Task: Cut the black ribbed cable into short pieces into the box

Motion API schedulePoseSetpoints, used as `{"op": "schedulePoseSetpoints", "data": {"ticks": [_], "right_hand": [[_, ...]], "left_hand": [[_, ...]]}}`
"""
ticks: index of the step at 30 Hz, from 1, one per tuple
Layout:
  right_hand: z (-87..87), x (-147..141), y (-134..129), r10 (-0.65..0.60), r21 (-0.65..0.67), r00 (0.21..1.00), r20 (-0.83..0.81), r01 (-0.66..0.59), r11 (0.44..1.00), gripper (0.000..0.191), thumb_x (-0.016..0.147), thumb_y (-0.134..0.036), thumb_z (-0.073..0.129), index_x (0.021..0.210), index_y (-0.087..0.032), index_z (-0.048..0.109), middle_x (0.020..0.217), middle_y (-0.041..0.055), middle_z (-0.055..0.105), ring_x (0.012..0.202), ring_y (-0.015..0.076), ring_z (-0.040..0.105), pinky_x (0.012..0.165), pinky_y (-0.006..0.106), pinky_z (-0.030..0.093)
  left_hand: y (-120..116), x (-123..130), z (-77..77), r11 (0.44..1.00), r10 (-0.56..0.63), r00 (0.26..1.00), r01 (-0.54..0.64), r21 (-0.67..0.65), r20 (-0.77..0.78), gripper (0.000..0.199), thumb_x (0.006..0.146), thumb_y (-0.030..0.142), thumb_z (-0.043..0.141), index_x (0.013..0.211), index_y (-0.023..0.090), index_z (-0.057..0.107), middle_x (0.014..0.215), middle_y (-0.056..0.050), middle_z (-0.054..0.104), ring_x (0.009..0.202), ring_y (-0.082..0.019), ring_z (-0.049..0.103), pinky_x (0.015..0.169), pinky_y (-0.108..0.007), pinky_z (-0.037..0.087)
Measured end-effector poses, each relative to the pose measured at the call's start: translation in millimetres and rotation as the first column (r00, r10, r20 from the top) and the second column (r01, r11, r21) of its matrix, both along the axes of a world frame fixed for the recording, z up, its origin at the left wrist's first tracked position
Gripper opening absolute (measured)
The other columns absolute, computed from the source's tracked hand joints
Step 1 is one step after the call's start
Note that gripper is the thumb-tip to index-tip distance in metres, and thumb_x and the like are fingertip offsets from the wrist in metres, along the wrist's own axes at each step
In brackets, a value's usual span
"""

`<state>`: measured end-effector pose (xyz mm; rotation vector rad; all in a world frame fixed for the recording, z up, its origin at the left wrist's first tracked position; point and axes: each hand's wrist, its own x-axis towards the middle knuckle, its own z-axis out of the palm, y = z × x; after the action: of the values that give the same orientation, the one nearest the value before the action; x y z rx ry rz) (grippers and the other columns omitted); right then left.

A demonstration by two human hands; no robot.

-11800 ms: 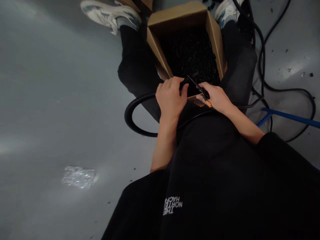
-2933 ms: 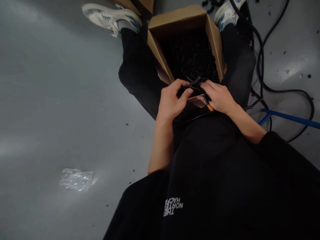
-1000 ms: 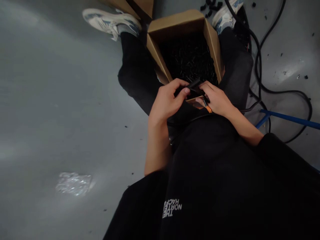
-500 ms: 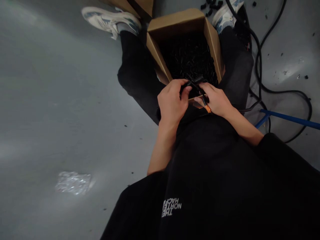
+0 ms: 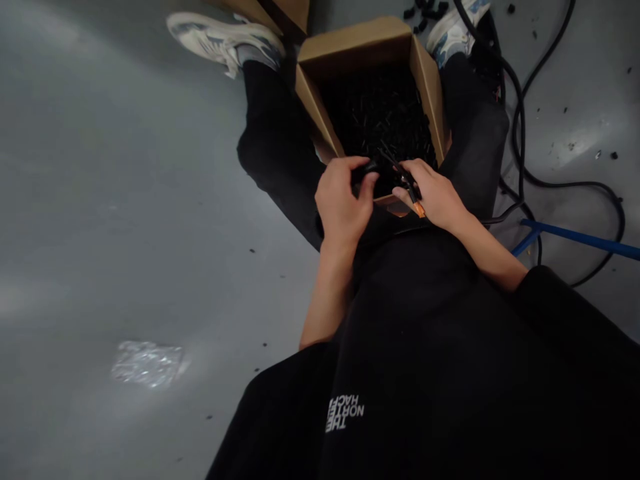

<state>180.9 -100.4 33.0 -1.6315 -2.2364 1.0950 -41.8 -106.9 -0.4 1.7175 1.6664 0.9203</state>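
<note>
Two hands are held over the near edge of an open brown cardboard box, and between them the work is being done in deep shadow. By the left hand a short black tubular end is pinched, thumb below and fingers curled above; its surface is too dark for any texture to be read. By the right hand a slim black scissor-like tool with an orange part at its handle is gripped, fingers wrapped round, its tip pointed over the box, close to that tubular end. Whether the two are touching cannot be told.

Now, the feel of it: the tubular end is judged light, springy rather than brittle, and likely to be squashed slightly under a hard pinch. If it is smooth, some slip or roll is to be expected, so it is best held just back from the end, with the fingertips kept clear of the tool. The tool is judged stiff and also light, best taken by the handle, well behind the tip.

Below, the box is filled with a loose heap of short black pieces, small enough to be scooped or spilled with ease. Off to the right, a long black cable-like line is looped across the grey floor, evidently bendable.
</note>
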Motion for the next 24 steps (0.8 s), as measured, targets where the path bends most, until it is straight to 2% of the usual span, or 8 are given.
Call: {"op": "schedulePoseSetpoints", "data": {"ticks": [2,4,8,12,15,18,21,24], "right_hand": [[2.2,3,3,0.034,0.001,0.999,0.024,-0.034,0.999,0.049,0.111,-0.043,0.056,0.153,-0.017,0.057,0.151,0.016,0.067,0.122,0.0296,0.074,0.099,0.041,0.062],[4.2,2,5,0.096,0.011,0.993,0.066,-0.097,0.995,0.046,0.109,-0.038,0.058,0.15,-0.016,0.06,0.148,0.0154,0.069,0.122,0.0299,0.073,0.099,0.042,0.062],[8.4,-6,4,0.164,0.057,0.98,0.113,-0.171,0.984,0.046,0.111,-0.037,0.054,0.151,-0.016,0.06,0.145,0.0148,0.07,0.124,0.0301,0.071,0.102,0.043,0.06],[8.3,-14,3,0.163,0.058,0.982,0.095,-0.168,0.984,0.045,0.113,-0.035,0.049,0.153,-0.016,0.059,0.145,0.0147,0.07,0.121,0.0287,0.073,0.096,0.04,0.061],[2.7,-13,1,0.096,0.054,0.995,0.012,-0.096,0.994,0.046,0.113,-0.04,0.051,0.152,-0.016,0.06,0.144,0.0144,0.071,0.12,0.0275,0.074,0.097,0.039,0.061],[-3.8,-9,0,0.021,0.065,0.996,-0.087,-0.015,0.998,0.046,0.113,-0.043,0.054,0.149,-0.016,0.06,0.143,0.0141,0.071,0.125,0.0277,0.073,0.106,0.042,0.06],[-6.4,-4,2,0.034,0.064,0.99,-0.136,-0.026,0.998,0.047,0.112,-0.048,0.058,0.148,-0.018,0.06,0.143,0.0139,0.071,0.123,0.0283,0.073,0.107,0.044,0.061],[-5.5,-1,4,0.072,0.091,0.987,-0.145,-0.059,0.994,0.051,0.111,-0.056,0.057,0.147,-0.02,0.06,0.144,0.0139,0.07,0.124,0.029,0.073,0.104,0.045,0.064]], "left_hand": [[6,-8,1.1,0.998,0.06,0.992,-0.063,0.031,0.112,0.029,0.107,0.049,0.066,0.126,0.027,0.07,0.12,-0.007,0.078,0.117,-0.027,0.075,0.108,-0.044,0.059],[11,-13,3.3,0.996,0.066,0.978,-0.076,0.047,0.197,0.034,0.107,0.056,0.066,0.125,0.028,0.072,0.116,-0.006,0.077,0.111,-0.026,0.076,0.104,-0.043,0.061],[17,-4,8.4,0.997,-0.071,0.964,0.059,0.053,0.258,0.041,0.103,0.065,0.07,0.119,0.028,0.075,0.115,-0.007,0.076,0.114,-0.027,0.076,0.1,-0.042,0.063],[19,4,13.1,0.994,-0.108,0.958,0.104,0.031,0.264,0.045,0.103,0.069,0.067,0.125,0.03,0.071,0.125,-0.008,0.074,0.123,-0.028,0.074,0.105,-0.044,0.064],[21,-3,19.5,0.996,-0.082,0.968,0.084,0.0,0.236,0.047,0.104,0.07,0.065,0.131,0.032,0.065,0.13,-0.009,0.074,0.124,-0.028,0.075,0.103,-0.043,0.064],[22,-13,27.0,0.982,-0.138,0.979,0.155,-0.108,0.152,0.041,0.109,0.065,0.059,0.124,0.028,0.067,0.112,-0.007,0.078,0.102,-0.023,0.077,0.092,-0.036,0.063],[21,-17,31.5,0.951,-0.224,0.967,0.243,-0.189,0.117,0.038,0.111,0.06,0.055,0.117,0.024,0.07,0.092,-0.003,0.077,0.077,-0.017,0.07,0.078,-0.032,0.058],[20,-15,33.9,0.913,-0.306,0.94,0.334,-0.234,0.149,0.036,0.11,0.057,0.057,0.113,0.023,0.071,0.09,-0.002,0.076,0.07,-0.016,0.066,0.073,-0.03,0.055]]}}
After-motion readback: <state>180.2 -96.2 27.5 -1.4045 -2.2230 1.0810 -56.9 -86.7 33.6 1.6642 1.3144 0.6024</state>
